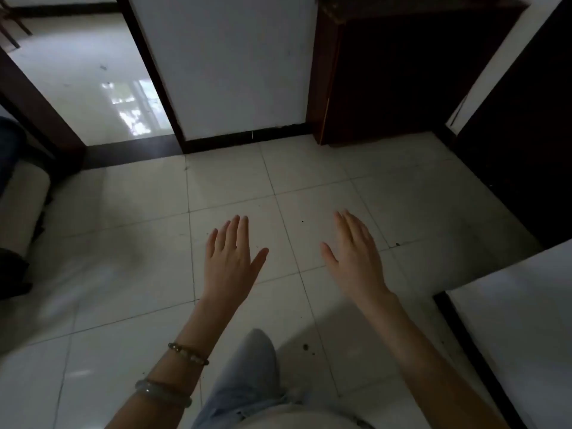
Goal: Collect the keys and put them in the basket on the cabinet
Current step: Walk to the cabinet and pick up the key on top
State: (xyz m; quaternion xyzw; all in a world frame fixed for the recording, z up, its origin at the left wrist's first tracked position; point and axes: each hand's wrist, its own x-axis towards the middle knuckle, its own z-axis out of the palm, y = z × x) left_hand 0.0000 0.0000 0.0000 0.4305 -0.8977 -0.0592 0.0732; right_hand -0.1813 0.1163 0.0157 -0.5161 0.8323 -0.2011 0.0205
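Observation:
Both hands are held out flat over the pale tiled floor, palms down. My left hand (230, 258) has its fingers apart and holds nothing; two bracelets sit on that wrist. My right hand (356, 255) is likewise spread and holds nothing. A dark wooden cabinet (402, 82) stands against the far wall at the upper right; only a sliver of its top shows. No keys and no basket are visible in this view.
A doorway (93, 82) at the upper left leads to a bright, glossy floor. A white wall section (229, 63) stands between doorway and cabinet. A light cushioned seat edge (21, 209) is at the left. A white wall corner (510, 320) juts in at the lower right.

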